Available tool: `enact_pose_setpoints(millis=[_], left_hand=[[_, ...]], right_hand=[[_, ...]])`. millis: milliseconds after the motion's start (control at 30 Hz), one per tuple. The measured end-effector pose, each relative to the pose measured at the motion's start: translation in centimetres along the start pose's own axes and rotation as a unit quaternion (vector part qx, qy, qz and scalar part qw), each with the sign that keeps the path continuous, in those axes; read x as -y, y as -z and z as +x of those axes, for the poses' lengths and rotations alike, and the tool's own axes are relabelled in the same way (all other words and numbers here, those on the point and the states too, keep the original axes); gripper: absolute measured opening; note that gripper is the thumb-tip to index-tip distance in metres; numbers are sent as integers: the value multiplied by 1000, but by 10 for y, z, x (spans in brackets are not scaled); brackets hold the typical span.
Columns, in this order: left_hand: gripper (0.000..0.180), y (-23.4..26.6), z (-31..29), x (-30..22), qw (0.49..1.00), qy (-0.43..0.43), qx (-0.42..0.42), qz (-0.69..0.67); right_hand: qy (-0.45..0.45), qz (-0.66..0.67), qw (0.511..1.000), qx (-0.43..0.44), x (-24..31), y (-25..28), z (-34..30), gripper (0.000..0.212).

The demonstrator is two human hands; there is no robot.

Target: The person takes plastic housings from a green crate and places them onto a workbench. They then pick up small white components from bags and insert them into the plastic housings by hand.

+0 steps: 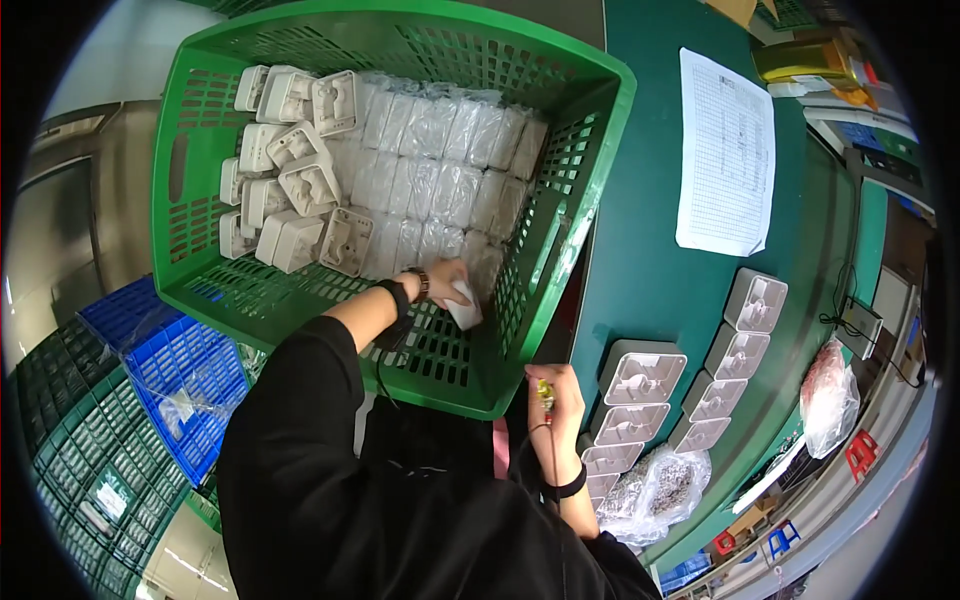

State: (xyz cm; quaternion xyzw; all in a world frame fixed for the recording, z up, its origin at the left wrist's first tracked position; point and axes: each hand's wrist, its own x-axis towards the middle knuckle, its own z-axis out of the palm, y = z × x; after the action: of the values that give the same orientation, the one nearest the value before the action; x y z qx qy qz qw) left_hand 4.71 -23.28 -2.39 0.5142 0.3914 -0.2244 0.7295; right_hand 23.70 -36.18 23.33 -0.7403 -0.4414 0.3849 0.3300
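Inside a large green plastic crate (400, 22), near its right front corner, my left hand (446, 280) is closed on a small white housing (466, 308). That piece is tilted, and my fingers cover part of it. Clear-wrapped pale blocks (430, 125) lie in rows beside this hand. Loose off-white plastic housings (310, 180) are heaped at the crate's left. Outside the crate, next to its front right corner, my right hand (557, 405) is closed around a small yellow-green object (546, 392) with a thin dark cord running along the wrist; its kind is mostly hidden.
On the green table (640, 200) stand two columns of open off-white housings (645, 372). A clear bag of small metal parts (660, 490) lies near them. A printed sheet (727, 150) lies farther back. Blue crates (185, 385) and a dark green crate (90, 450) stand at left.
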Motion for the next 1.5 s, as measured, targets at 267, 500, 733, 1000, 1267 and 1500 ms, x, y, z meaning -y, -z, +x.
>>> enact_pose_setpoints(millis=[267,500,733,1000,1267,1500], left_hand=[[26,1,-192,-139,851,-401,-281,191],[32,-92,-181,-262,759,-467,-332,309],[66,-158,-9,-301,641,-499,-183,554],[57,-189,3,-283,738,-369,-53,562],[52,-87,-83,-267,660,-591,-350,304],[38,127,-95,13,841,116,-469,244]], right_hand=[[-1,108,994,-30,5,14,-5,19],[-41,226,961,-157,1,40,-24,28],[-202,96,943,-246,-53,59,-135,17],[-154,75,972,-164,-24,43,-99,13],[95,-250,960,-79,-16,-14,-17,26],[56,-417,885,-198,-60,41,73,48]])
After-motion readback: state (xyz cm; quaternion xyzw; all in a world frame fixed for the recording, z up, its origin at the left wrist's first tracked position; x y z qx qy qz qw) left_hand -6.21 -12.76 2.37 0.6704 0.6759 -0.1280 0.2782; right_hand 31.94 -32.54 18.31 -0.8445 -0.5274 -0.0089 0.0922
